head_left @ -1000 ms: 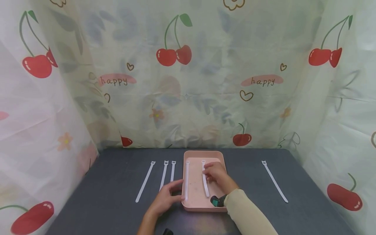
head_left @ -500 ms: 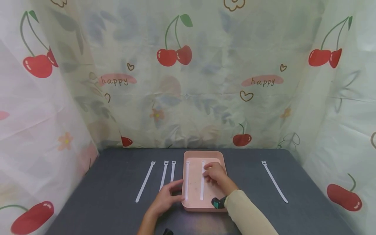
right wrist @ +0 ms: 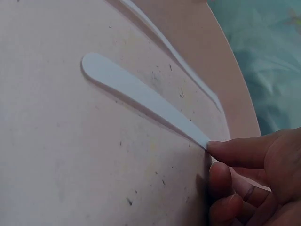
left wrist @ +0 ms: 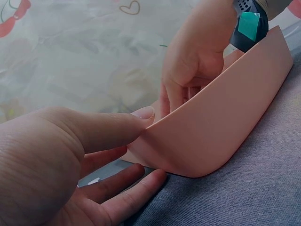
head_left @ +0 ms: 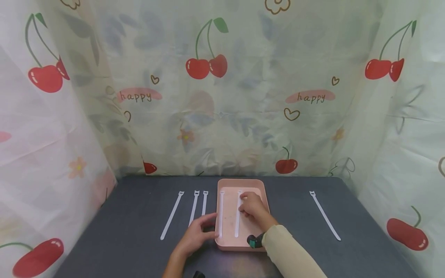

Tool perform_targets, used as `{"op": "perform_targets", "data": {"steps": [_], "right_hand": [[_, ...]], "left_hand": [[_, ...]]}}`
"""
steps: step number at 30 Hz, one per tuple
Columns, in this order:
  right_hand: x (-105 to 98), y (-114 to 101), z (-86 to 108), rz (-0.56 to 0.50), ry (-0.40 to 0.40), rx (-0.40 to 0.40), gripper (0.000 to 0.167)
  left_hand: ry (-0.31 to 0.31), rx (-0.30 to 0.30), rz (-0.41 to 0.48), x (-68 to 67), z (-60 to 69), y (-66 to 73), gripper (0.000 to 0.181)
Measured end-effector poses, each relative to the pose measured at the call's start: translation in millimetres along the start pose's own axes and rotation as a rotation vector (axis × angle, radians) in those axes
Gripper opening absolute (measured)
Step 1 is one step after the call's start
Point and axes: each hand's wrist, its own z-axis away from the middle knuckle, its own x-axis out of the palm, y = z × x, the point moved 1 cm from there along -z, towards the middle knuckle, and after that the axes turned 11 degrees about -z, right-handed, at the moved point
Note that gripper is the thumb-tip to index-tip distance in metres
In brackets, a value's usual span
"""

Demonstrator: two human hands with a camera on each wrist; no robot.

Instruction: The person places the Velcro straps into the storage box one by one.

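Observation:
My right hand reaches into a pink tray and pinches a white cable tie near its slotted head. In the right wrist view the rounded tail of this cable tie points away from the fingertips over the tray floor. Along the tray's left wall lies a second white cable tie. My left hand rests against the outside of that wall. Its thumb touches the rim in the left wrist view, while the other fingers lie loosely spread below.
Left of the tray, white cable ties lie on the dark table: one slanted, and two more partly behind my left hand. Another cable tie lies to the right. A patterned curtain encloses the back and sides.
The cable tie under my right hand has straightened from a slant and shifted left, nearer the one by the wall. My right hand has moved slightly left with it. My left hand stays put.

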Motion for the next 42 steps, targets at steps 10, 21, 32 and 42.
{"op": "perform_targets", "data": {"steps": [10, 21, 32, 42], "right_hand": [[7, -3, 0.5, 0.014, -0.024, -0.006, 0.047], [12, -5, 0.8, 0.02, -0.029, -0.022, 0.047], [18, -8, 5.0, 0.017, -0.034, -0.078, 0.045], [24, -13, 4.3, 0.031, -0.039, -0.056, 0.045]], "left_hand": [[-0.006, -0.016, 0.013, 0.2, -0.8, -1.8, 0.062], [-0.003, 0.009, 0.005, -0.4, 1.1, 2.2, 0.062], [-0.017, 0.023, 0.026, -0.4, 0.8, 3.6, 0.062], [-0.014, 0.02, 0.029, -0.4, 0.2, 2.8, 0.062]]}}
